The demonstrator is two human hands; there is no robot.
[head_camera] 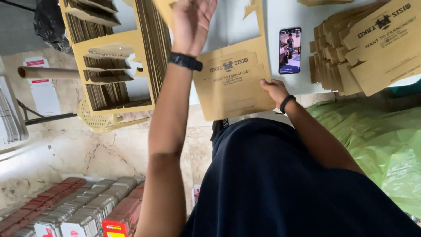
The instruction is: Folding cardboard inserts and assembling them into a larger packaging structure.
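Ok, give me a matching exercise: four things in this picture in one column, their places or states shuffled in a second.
1. phone
2. flat brown carton
3. stack of folded cartons
4. red and white boxes

A. rows on the floor, lower left
B. screen lit, lying on the white table
C. piled at upper right
D. held at its edge by the right hand

Pairs: 1-B, 2-D, 3-C, 4-A

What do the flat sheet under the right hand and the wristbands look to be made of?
The flat sheet: brown kraft card, matte, with crisp die-cut edges and fold lines. The left wristband and right wristband: black, smooth, probably rubber or silicone; too small to be sure.
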